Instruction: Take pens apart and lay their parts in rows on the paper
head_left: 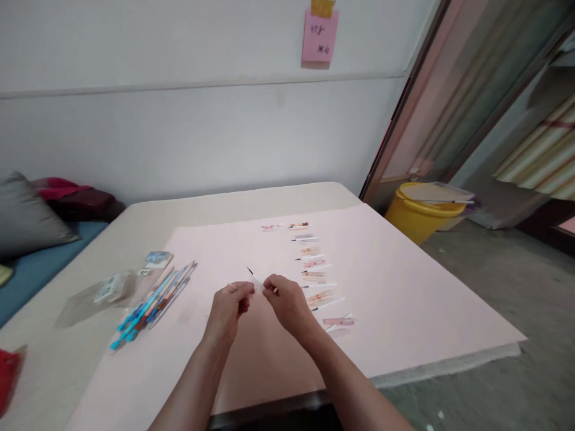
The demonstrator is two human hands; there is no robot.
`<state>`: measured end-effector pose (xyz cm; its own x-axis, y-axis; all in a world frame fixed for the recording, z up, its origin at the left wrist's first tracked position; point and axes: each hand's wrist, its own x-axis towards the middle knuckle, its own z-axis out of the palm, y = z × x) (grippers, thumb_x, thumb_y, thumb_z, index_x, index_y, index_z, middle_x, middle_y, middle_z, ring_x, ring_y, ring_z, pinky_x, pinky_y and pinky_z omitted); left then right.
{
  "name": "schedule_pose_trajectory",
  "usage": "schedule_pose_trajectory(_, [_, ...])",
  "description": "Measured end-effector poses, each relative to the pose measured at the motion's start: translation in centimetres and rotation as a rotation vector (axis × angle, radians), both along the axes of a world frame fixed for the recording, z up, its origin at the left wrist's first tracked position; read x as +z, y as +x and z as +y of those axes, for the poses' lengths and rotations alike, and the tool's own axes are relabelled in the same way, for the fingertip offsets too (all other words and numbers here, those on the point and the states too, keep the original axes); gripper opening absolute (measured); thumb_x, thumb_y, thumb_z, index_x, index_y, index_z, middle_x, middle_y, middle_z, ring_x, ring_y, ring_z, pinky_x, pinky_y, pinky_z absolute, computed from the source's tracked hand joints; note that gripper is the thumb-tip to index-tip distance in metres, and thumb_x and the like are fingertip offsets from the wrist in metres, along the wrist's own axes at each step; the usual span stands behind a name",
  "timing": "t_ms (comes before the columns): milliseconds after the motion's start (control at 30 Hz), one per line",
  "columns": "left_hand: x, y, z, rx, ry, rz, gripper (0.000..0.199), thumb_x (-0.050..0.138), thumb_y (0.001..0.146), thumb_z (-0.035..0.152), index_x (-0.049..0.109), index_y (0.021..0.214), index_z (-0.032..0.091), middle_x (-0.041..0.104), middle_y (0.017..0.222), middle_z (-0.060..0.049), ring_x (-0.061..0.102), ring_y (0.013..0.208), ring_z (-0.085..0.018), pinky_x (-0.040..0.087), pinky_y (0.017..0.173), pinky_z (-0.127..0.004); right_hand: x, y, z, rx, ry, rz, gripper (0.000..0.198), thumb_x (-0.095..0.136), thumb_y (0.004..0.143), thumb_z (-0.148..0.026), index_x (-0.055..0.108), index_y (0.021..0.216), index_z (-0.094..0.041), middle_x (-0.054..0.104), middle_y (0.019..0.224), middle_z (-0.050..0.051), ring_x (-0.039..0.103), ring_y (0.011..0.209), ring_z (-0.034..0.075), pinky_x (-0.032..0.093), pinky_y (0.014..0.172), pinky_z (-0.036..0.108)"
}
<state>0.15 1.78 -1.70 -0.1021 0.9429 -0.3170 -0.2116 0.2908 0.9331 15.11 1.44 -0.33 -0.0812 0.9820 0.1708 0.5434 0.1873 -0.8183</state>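
Note:
A thin white brush (257,279) with a dark pointed tip is pinched in my right hand (287,299), its tip slanting up and to the left. Just left of it, my left hand (230,308) has its thumb and forefinger pressed together; whatever lies between them is too small to make out. Both hands are above a pale pink sheet (404,287). Right of them runs a column of similar thin white brushes (321,285) with dark tips, alternating with small pinkish and orange pieces (321,297) that look like clear-wrapped items.
To the left lies a bundle of blue, brown and grey sticks or brushes (155,302). Beside it are a clear plastic bag (85,305) and a small blue-and-white packet (157,258). A yellow bucket (406,218) stands right of the table. A red object (8,377) sits at the left edge.

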Motion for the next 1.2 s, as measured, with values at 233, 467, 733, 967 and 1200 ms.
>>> schedule_pose_trajectory(233, [0.7, 0.5, -0.4, -0.025, 0.046, 0.159, 0.022, 0.068, 0.066, 0.031, 0.066, 0.074, 0.011, 0.049, 0.047, 0.003, 0.041, 0.046, -0.008, 0.031, 0.048, -0.022, -0.5, -1.1, 0.4, 0.017, -0.113, 0.056, 0.009, 0.052, 0.073, -0.019, 0.055, 0.065, -0.02, 0.055, 0.061, -0.003, 0.047, 0.058, 0.011, 0.031, 0.055, 0.021])
schedule_pose_trajectory(467, [0.4, 0.9, -0.5, -0.008, 0.047, 0.152, 0.023, 0.067, 0.068, 0.031, 0.066, 0.078, 0.01, 0.049, 0.047, 0.003, 0.042, 0.045, -0.008, 0.031, 0.046, -0.02, -1.6, -2.2, 0.6, -0.049, -0.079, -0.035, 0.01, 0.051, 0.073, -0.018, 0.053, 0.063, -0.019, 0.054, 0.057, -0.004, 0.046, 0.055, 0.01, 0.03, 0.052, 0.02])
schedule_pose_trajectory(733, [2.5, -1.3, 0.5, 0.292, 0.005, -0.302, 0.018, 0.066, 0.07, 0.013, 0.062, 0.088, 0.01, 0.064, 0.085, -0.009, 0.059, 0.066, -0.009, 0.048, 0.059, -0.018, -1.8, -0.4, 8.8, 0.003, -0.078, -0.709, 0.015, 0.047, 0.081, -0.016, 0.061, 0.083, -0.018, 0.066, 0.084, 0.004, 0.059, 0.076, 0.015, 0.036, 0.059, 0.022])
schedule_pose_trajectory(967, [4.0, -3.2, 0.7, 0.383, -0.042, -0.405, 0.014, 0.057, 0.077, 0.005, 0.061, 0.09, 0.008, 0.065, 0.087, -0.014, 0.061, 0.064, -0.01, 0.049, 0.052, -0.015, -2.0, 0.1, 20.6, 0.094, -0.113, -0.954, 0.022, 0.051, 0.089, -0.03, 0.059, 0.101, -0.014, 0.061, 0.102, 0.007, 0.059, 0.09, 0.018, 0.047, 0.079, 0.037])
schedule_pose_trajectory(1200, [4.2, -3.4, 1.3, 0.36, -0.06, -0.413, 0.015, 0.057, 0.077, 0.007, 0.059, 0.091, 0.008, 0.065, 0.09, -0.015, 0.056, 0.055, -0.007, 0.046, 0.047, -0.015, -4.0, 0.1, 23.5, 0.185, -0.122, -1.049, 0.026, 0.052, 0.089, -0.032, 0.057, 0.108, -0.014, 0.059, 0.108, 0.007, 0.058, 0.095, 0.019, 0.048, 0.082, 0.04])
